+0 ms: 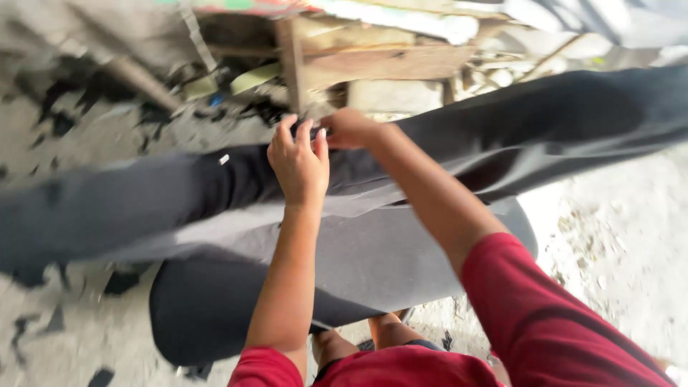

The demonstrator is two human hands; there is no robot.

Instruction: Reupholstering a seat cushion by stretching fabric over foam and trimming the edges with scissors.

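two bare forearms reach out from short red sleeves. the right sleeve (545, 322) is wide and loose, creased in long folds, ending just past the elbow. the left sleeve (265, 367) shows only as a small rounded cuff at the near edge. the left hand (299, 163) and right hand (349, 129) wear no gloves or rings. red cloth (408, 367) also covers the lap between the arms.

Daylight lit the scene evenly and fairly brightly, strongest at the right, where the pale ground (616, 236) looked washed out, nearly glaring. Shadows were soft, deepest under the dark sheet (430, 244). Motion blur smeared the whole frame, worst at the left edge and along the top, where the wooden clutter (373, 64) was perhaps a bench. Nothing was truly sharp.
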